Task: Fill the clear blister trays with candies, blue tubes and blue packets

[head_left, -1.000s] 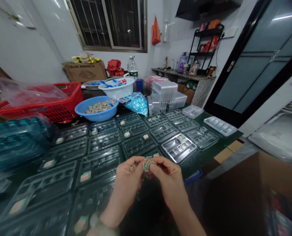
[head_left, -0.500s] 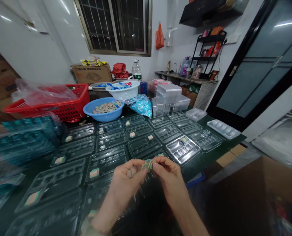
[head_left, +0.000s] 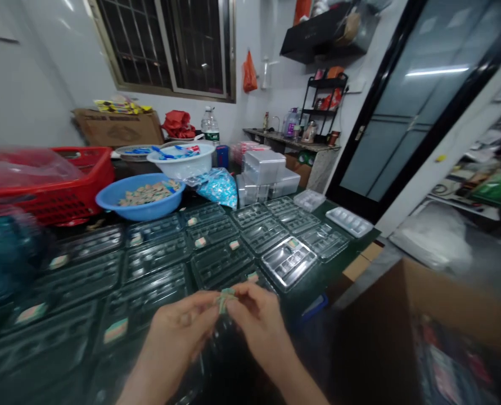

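My left hand and my right hand meet low in the view above the clear plastic trays. Between their fingertips is a small pastel striped piece, pinched from both sides. Its shape is partly hidden by my fingers. Just beyond my right hand, a compartmented clear blister tray holds a few similar pieces, spaced apart. Many more such trays cover the dark green table, some with one striped piece each.
A blue bowl of striped pieces, a red basket, a white bowl, a bag of blue items and stacked clear boxes stand beyond the trays. A cardboard box fills the lower right foreground.
The whole scene has shifted left and my hands sit lower left. The small clump between my fingers now looks like a single narrow piece, and my hands are slightly further apart.
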Demonstrator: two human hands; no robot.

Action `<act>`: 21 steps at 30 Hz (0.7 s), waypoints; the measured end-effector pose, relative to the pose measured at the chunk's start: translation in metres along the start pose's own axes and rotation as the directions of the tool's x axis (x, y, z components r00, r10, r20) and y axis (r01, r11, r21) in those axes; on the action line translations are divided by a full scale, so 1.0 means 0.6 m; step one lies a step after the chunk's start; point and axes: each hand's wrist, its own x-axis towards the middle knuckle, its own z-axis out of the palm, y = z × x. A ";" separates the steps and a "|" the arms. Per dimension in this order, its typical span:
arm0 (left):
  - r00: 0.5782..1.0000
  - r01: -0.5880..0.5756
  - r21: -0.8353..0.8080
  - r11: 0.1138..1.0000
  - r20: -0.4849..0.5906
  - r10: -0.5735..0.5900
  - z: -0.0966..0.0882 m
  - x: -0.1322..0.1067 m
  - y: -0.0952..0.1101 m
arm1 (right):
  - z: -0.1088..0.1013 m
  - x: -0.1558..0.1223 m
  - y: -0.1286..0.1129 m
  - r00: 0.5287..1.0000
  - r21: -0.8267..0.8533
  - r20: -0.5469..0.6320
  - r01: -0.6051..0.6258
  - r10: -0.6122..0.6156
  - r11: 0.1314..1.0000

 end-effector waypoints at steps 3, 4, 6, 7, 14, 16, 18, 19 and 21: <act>0.998 -0.049 0.141 0.989 0.034 0.045 0.006 0.012 0.002 | -0.008 0.002 0.007 0.992 -0.166 -0.078 0.084 -0.098 0.982; 0.997 -0.076 0.180 0.981 0.041 0.070 0.010 0.016 0.002 | -0.013 0.003 0.009 0.985 -0.250 -0.106 0.108 -0.139 0.962; 0.993 -0.116 0.229 0.966 0.044 0.109 0.019 0.025 -0.004 | -0.023 0.005 0.009 0.977 -0.390 -0.105 0.132 -0.186 0.911; 0.992 -0.125 0.243 0.962 0.051 0.116 0.023 0.031 -0.008 | -0.028 0.006 0.009 0.977 -0.434 -0.083 0.141 -0.195 0.890; 0.985 -0.128 0.248 0.960 0.141 0.095 0.042 0.065 -0.010 | -0.054 0.032 -0.005 0.983 -0.473 0.082 0.183 -0.164 0.862; 0.991 -0.049 0.187 0.981 0.132 0.024 0.050 0.068 0.007 | -0.076 0.062 -0.005 0.983 -0.467 0.119 0.179 -0.139 0.866; 0.994 0.069 0.086 0.994 0.075 -0.075 0.054 0.071 0.025 | -0.115 0.113 -0.005 0.987 -0.515 0.121 0.150 -0.102 0.844; 0.992 0.119 0.033 0.992 0.041 -0.120 0.053 0.072 0.031 | -0.139 0.145 -0.004 0.992 -0.575 0.083 0.124 -0.093 0.809; 0.981 0.192 -0.058 0.980 -0.008 -0.193 0.041 0.074 0.039 | -0.190 0.215 0.001 1.000 -0.777 -0.022 -0.014 -0.006 0.630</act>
